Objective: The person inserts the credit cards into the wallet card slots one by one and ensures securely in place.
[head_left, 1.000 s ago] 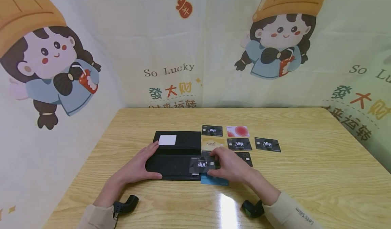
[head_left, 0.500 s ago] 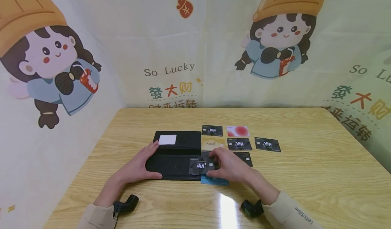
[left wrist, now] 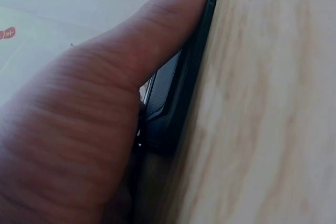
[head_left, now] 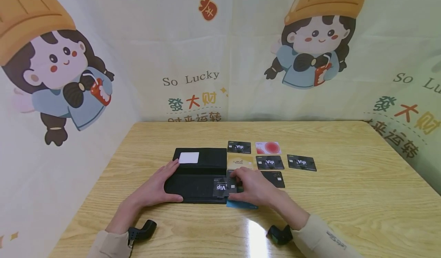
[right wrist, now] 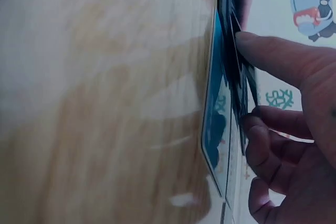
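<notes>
**Vip card (head_left: 222,187) pinched over the wallet's (head_left: 193,189) right end**

The right hand (head_left: 256,187) pinches the Vip card, thumb at its near edge and fingers at its far edge; its lettering reads upside down. Much of it lies over the right end of the open wallet's near half — whether an edge sits in a pocket, I cannot tell. The left hand (head_left: 156,185) rests at the wallet's left side, fingers spread, thumb along the near edge and fingertips on the far half, just beside a white patch (head_left: 189,157). The wallet lies flat on the table (head_left: 344,204).

More cards lie to the right: a blue card (head_left: 242,204) on the near side, a gold card (head_left: 240,161) farther off, then a black card (head_left: 239,147) beside a pink card (head_left: 268,147). Other dark cards (head_left: 301,162) lie farther right — one partly hidden by the right hand.
</notes>
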`<state>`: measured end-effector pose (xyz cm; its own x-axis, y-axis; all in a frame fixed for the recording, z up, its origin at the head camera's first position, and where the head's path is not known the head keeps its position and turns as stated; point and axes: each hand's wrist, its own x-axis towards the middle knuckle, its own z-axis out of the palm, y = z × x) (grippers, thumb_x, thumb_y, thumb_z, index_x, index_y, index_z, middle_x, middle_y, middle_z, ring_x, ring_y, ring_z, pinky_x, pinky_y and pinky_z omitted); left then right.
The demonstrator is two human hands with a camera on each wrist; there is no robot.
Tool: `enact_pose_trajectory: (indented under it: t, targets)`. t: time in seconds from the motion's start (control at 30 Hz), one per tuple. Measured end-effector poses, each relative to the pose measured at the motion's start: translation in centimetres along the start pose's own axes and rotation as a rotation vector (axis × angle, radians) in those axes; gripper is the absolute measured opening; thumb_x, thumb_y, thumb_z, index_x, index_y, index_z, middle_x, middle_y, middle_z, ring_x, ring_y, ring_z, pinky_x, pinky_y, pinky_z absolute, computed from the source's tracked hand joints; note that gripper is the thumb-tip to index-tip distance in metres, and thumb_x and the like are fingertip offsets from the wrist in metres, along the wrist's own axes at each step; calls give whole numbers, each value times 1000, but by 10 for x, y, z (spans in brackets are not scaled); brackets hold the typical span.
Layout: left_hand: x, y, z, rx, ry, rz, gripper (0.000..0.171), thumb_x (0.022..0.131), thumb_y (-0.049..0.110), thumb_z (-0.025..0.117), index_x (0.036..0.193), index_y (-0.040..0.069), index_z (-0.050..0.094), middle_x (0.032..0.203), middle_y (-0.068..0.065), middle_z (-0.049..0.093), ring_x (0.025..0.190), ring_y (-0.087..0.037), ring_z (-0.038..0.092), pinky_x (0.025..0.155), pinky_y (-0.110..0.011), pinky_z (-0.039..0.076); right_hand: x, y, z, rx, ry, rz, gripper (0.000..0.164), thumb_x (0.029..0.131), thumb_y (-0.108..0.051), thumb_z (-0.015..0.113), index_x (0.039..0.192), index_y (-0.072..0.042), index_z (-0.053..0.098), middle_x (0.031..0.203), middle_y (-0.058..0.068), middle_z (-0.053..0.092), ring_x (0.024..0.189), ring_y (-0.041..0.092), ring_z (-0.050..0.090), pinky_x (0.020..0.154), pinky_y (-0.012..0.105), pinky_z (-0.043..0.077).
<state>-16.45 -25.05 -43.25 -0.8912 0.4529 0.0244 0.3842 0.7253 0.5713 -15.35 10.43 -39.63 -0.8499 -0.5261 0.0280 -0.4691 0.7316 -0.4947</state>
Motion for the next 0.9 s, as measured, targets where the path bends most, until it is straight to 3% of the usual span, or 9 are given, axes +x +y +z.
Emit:
enact_pose_trajectory:
  t: [0.23,0.9]
  targets:
    - [0,0,-1,6,0,-7,115,74,61,83,159,5,29,166,-12,22,149,-43,17,116,-64,17,-5,7,-3,-59,2,7,55,79,-41,85,122,-12,68,117,3,62,103,19,56,91,47,40]
    - [1,0,-1,1,5,-2,114,75,59,83,159,5,29,166,-12,22,150,-42,18,117,-63,16,10,-10,9,-88,40,-63,47,80,-41,85,113,-10,71,106,1,62,96,16,56,89,49,41]
